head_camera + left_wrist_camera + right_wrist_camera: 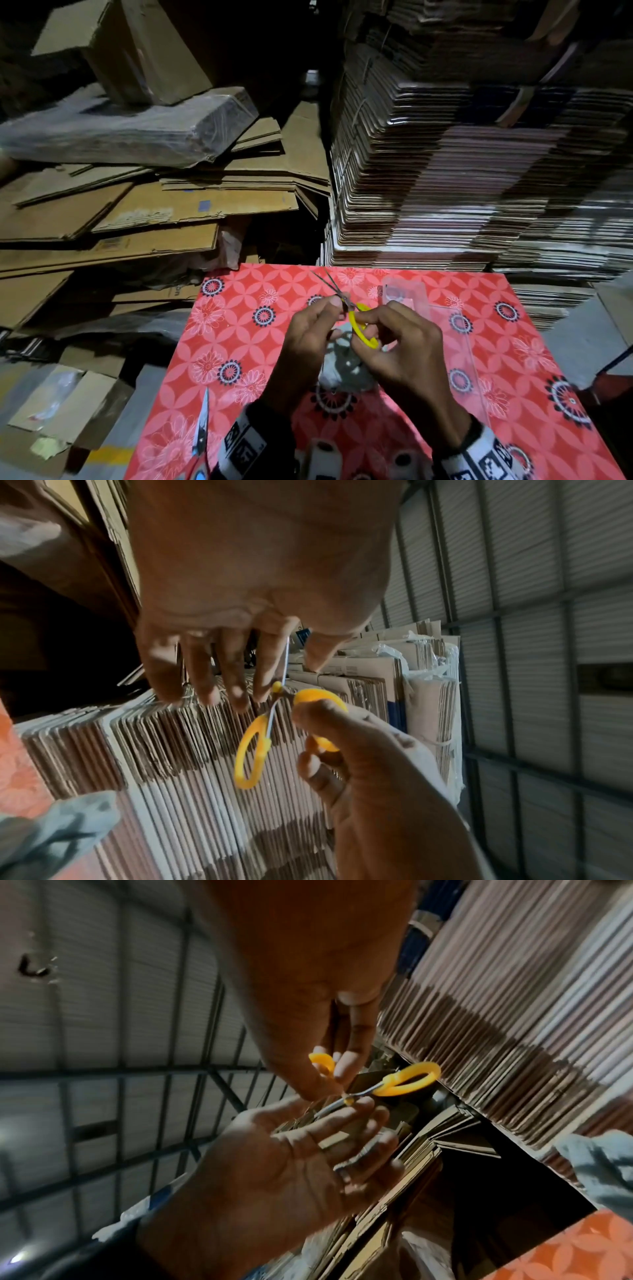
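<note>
At the table's [239, 342] 7 o'clock edge lies a second pair [202, 428], tips toward 12. Mid-table, both hands hold the scissors [359, 325] in the air above a grey cloth [342, 375]. The left hand [305, 349] pinches the pivot and the right hand [404, 346] pinches one yellow loop. The blades, slightly parted, point to 11. A clear bag [404, 291] lies at 1, with cardboard stacks [445, 171] beyond.

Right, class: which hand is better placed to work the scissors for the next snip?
Right. The right hand already grips one yellow loop of the scissors, so it could likely squeeze them; the left hand pinches near the pivot, away from both loops.
</note>
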### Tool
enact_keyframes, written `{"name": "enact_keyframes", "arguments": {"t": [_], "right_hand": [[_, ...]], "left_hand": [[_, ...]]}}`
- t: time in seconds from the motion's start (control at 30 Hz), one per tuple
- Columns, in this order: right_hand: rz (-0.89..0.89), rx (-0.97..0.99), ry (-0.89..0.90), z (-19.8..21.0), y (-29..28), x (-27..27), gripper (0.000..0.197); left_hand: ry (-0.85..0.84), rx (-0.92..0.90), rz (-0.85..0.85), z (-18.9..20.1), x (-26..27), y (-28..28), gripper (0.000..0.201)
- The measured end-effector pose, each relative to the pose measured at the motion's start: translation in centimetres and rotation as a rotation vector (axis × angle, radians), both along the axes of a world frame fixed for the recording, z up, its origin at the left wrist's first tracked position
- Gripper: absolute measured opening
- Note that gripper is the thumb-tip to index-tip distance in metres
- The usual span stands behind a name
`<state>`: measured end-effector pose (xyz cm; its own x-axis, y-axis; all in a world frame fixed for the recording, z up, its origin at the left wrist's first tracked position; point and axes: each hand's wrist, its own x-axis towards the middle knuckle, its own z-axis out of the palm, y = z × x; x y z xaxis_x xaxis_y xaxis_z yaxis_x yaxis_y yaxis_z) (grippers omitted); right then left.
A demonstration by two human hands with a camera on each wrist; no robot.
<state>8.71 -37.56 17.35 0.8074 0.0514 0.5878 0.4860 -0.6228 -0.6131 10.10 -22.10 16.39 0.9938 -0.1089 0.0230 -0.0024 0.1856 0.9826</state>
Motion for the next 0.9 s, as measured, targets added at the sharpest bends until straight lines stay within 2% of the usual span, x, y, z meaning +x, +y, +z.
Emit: {"name": "enact_keyframes", "arguments": {"t": [0.07,0.17,0.2,0.3,0.37,0.5,0.6,0.7,0.8,0.9], "right_hand": [[0.025,-0.072,-0.086,0.0,0.2,-0.1,0.007],[0.060,-0.157,-0.164,0.2,1.0,-0.2,0.003],[0.066,-0.168,-0.174,0.1,1.1,-0.1,0.008],[0.185,-0.147,-0.100,-0.2,0.6,-0.3,0.022],[0.265,-0.103,-0.017,-0.1,0.2,-0.5,0.028],[0.171,0.022,-0.001,0.8,-0.3,-0.5,0.011],[0.021,0.033,-0.004,1.0,-1.2,-0.1,0.009],[-0.015,0.091,0.187,1.0,-2.6,0.3,0.012],[0.113,0.157,0.449,0.8,-3.6,-0.1,0.006],[0.131,0.232,0.496,0.2,-4.4,-0.4,0.009]], "left_hand": [[0.018,-0.111,-0.060,0.4,-0.2,-0.1,0.031],[0.016,-0.145,-0.050,-0.1,0.0,0.2,0.034],[0.033,-0.156,-0.038,-0.2,0.1,0.2,0.035],[0.086,-0.187,-0.030,-0.4,0.2,0.6,0.022],[0.092,-0.183,-0.038,-0.3,0.1,0.8,0.021],[0.078,-0.210,-0.036,-0.9,0.2,0.6,0.022],[0.099,-0.214,-0.081,-0.8,0.1,0.6,0.024],[0.111,-0.223,-0.104,-0.7,0.3,0.6,0.023],[0.123,-0.232,-0.086,-1.2,0.7,0.6,0.025],[0.133,-0.214,-0.086,-1.2,0.8,0.2,0.027]]}}
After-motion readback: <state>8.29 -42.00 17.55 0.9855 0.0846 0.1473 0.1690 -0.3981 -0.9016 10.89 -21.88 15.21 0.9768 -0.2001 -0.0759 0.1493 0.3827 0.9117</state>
